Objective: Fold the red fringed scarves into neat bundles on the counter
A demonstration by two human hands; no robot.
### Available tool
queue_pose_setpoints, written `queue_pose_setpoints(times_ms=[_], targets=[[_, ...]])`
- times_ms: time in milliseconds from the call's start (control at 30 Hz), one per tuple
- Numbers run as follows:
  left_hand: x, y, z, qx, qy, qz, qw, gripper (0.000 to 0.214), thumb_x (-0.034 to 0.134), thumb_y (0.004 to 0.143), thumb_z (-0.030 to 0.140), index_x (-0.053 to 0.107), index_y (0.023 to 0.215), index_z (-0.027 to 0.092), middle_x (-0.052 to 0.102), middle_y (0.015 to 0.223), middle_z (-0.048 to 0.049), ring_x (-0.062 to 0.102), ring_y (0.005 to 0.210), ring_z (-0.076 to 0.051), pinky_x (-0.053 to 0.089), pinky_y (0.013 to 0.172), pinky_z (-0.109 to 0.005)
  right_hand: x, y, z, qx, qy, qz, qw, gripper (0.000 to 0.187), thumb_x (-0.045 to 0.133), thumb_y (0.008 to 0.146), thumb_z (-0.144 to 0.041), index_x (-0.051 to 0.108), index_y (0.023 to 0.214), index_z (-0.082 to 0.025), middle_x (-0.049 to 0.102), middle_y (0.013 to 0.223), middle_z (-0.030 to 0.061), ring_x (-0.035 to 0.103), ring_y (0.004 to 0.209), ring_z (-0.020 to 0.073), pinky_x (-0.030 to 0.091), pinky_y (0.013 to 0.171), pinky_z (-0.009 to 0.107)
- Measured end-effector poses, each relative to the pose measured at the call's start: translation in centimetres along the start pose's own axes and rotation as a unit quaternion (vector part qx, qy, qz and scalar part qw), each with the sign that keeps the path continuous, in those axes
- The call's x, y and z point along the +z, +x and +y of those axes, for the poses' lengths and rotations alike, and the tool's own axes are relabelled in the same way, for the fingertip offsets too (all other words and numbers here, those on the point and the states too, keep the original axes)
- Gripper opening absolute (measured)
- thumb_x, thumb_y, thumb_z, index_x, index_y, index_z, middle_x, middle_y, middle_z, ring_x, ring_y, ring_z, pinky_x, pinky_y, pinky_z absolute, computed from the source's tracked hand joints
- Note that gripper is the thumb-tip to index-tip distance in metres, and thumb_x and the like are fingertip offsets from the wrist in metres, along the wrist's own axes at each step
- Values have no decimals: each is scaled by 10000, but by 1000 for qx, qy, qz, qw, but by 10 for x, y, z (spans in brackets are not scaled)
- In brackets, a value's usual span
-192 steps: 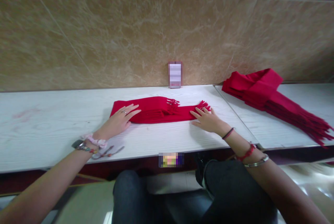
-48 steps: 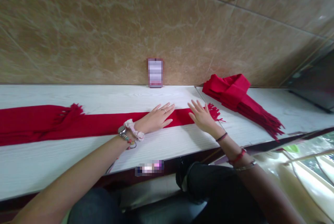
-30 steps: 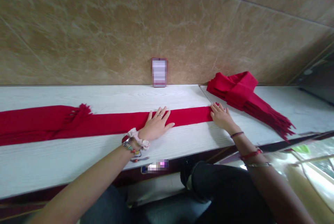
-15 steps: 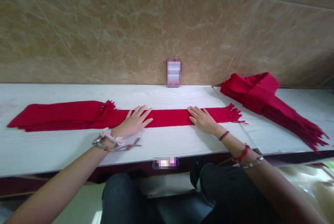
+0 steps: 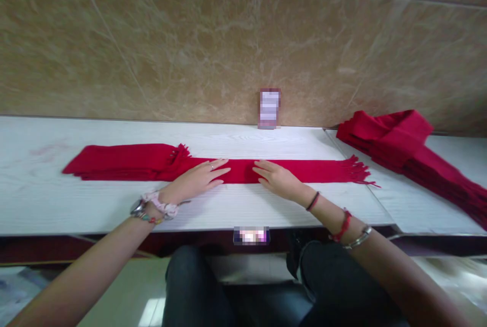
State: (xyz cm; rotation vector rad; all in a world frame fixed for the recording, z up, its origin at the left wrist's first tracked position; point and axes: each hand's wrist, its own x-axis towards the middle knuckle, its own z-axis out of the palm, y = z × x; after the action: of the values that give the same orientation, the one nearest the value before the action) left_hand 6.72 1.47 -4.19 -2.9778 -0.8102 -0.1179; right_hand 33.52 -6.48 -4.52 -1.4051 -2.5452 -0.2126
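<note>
- Nearest: dark-trousered legs (image 5: 190,281) below the surface edge; pixelated item (image 5: 251,235) at that edge, can't identify.
- White surface (image 5: 243,205), wood-grain look, runs left to right.
- Left hand (image 5: 196,178): palm down on the cloth, fingers extended; grip loose, nothing pinched.
- Right hand (image 5: 279,180): opposite, palm down, fingers slightly bent; grip relaxed, looks to be resting on cloth, not clasping. Fingertips face each other, gap between.
- Red scarf (image 5: 240,171): mid-surface, long axis left to right, under both hands. Left end folded in a layered stack, fringe on top; right end flat, fringe out.
- Handling (judgement): light, soft, limp, not fragile, little slip; layers could shift, fringe could tangle. Best hold: long edges of the flat strip, or under the whole stack; avoid fringe.
- Second red scarf (image 5: 399,139): far right, folded across itself, runs out of frame.
- Farthest: pixelated upright device (image 5: 269,108) against marbled wall (image 5: 228,53).
</note>
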Motion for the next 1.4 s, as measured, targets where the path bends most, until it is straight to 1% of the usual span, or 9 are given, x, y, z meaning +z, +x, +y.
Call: queue_pose_setpoints(times_ms=[133, 267, 500, 667, 833, 1000, 1100, 1200, 1400], targets=[[6, 1, 3, 6, 5, -4, 1000, 434, 269, 958, 339, 341, 1373, 237, 313, 1450, -63, 261, 1340, -178, 249, 1072, -388, 8, 11, -14, -45, -42, -15, 998, 322, 417, 892, -128, 571, 1166, -60, 570, 1229, 156, 506, 1165, 233, 408, 994, 346], [7, 0, 4, 35, 25, -8, 999, 406, 288, 931, 198, 433, 1310, 201, 413, 1392, -64, 301, 1322, -166, 255, 1081, -367, 6, 10, -13, -79, -83, -26, 993, 310, 400, 889, -72, 563, 1148, -25, 575, 1205, 191, 522, 1147, 241, 428, 968, 351], [-9, 9, 12, -1, 34, -42, 999, 573, 252, 781, -14, 420, 1313, 118, 407, 1391, -92, 357, 1290, -149, 306, 1061, -297, 1, 9, -14, -17, -29, -34, 999, 349, 382, 883, -50, 540, 1195, -41, 555, 1239, 185, 503, 1172, 213, 408, 989, 331], [-7, 4, 18, -55, -41, -47, 997, 593, 195, 839, 33, 266, 1412, 169, 253, 1470, -66, 204, 1356, -148, 231, 1091, -348, 9, 5, -11, 38, 56, -3, 998, 435, 342, 860, -25, 528, 1239, -129, 517, 1297, 130, 455, 1219, 196, 387, 1002, 380], [2, -9, 20, -56, -64, -109, 990, 515, 234, 917, 176, 241, 1403, 346, 197, 1489, -2, 101, 1377, -246, 152, 1059, -552, 10, -4, -9, -15, 47, -62, 997, 436, 333, 884, -72, 494, 1276, -173, 477, 1337, 115, 342, 1295, 244, 296, 1009, 551], [-10, -4, 22, -55, -85, -123, 987, 442, 210, 954, 340, 262, 1392, 358, 184, 1494, 5, 117, 1377, -250, 152, 1059, -543, 1, -7, -10, -25, 32, -74, 996, 418, 325, 909, -134, 468, 1298, -192, 434, 1378, 98, 312, 1312, 244, 257, 1017, 573], [-13, 11, 27, -87, -60, -69, 992, 446, 188, 953, 308, 312, 1382, 309, 217, 1489, -18, 168, 1369, -221, 150, 1070, -520, -3, -3, -15, 3, 28, -54, 998, 417, 312, 935, -235, 413, 1340, -220, 354, 1431, 82, 253, 1335, 263, 233, 1013, 605], [-6, 25, 33, -98, -24, -22, 995, 459, 208, 944, 293, 307, 1391, 266, 210, 1491, -40, 167, 1368, -233, 154, 1067, -528, -4, 1, -19, 26, 13, -64, 998, 456, 290, 945, -360, 317, 1391, -265, 283, 1466, 72, 202, 1346, 309, 221, 985, 658], [9, 28, 36, -137, -18, -49, 989, 494, 234, 927, 355, 239, 1418, 294, 197, 1493, -28, 120, 1363, -337, 171, 1003, -641, -7, -22, -1, 81, -27, -120, 989, 506, 250, 944, -422, 281, 1408, -225, 246, 1476, 118, 223, 1332, 345, 282, 938, 672]])
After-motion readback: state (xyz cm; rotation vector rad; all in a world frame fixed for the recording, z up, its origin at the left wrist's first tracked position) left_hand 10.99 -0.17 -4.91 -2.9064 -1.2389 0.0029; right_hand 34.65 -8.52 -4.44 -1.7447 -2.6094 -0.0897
